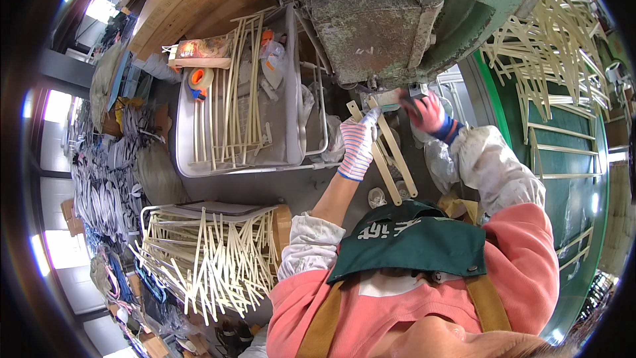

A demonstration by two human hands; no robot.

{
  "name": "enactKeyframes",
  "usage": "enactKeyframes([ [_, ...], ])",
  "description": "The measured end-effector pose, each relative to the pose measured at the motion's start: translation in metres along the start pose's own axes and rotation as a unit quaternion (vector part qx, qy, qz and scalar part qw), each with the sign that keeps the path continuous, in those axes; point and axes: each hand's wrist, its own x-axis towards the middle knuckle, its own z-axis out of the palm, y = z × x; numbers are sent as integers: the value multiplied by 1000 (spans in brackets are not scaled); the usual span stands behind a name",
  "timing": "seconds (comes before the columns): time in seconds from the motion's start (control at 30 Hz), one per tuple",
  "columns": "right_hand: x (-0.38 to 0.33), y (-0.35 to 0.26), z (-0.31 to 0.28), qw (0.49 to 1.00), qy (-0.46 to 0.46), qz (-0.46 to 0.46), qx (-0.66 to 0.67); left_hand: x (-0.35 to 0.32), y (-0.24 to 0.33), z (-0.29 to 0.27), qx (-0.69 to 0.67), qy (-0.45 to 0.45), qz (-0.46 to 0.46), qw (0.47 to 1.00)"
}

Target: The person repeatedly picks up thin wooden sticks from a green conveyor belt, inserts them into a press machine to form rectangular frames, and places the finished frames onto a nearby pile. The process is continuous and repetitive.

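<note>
Centrally, a person in a pink top and dark green apron stands at a heavy grey-green metal press [377,26]. Left hand [358,146], in a striped knit glove, has its fingers [368,119] closed around the upper part of a pair of long, flat, cream-coloured strips [387,159]; the strips run diagonally from just under the press head down toward the apron, apparently so that their top ends sit beneath the tool. Right hand [424,111], in a red knit glove with a blue cuff, is raised beside the press head, touching or gripping a small dark part there; how far its fingers are curled I cannot tell, since the machine body hides them in part. A pale sleeve guard covers each forearm.

To the person's left, a shallow grey metal tray [189,152] holds more cream strips laid roughly parallel, an orange roll of tape [200,78] and some clear plastic bags, all within reach of the left hand. Below it, a wire-framed bin [205,258] carries a loose, fanned heap of the same strips. On the right, a green-edged table [570,152] bears a further scatter of strips. Wooden boards are stacked at the upper left.
</note>
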Motion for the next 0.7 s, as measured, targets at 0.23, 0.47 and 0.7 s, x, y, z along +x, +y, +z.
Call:
enactKeyframes([
  [0.23, 4, 58, 108, 883, -222, 364, 196, 0, -5, -2, 33, -25, -7, 999],
  [0.47, 32, 41, 87, 859, -200, 383, 275, -17, -2, -37, -133, -153, -9, 979],
  [0.7, 43, 34, 71, 842, -186, 393, 318, -17, -8, -53, -152, -198, 41, 967],
])
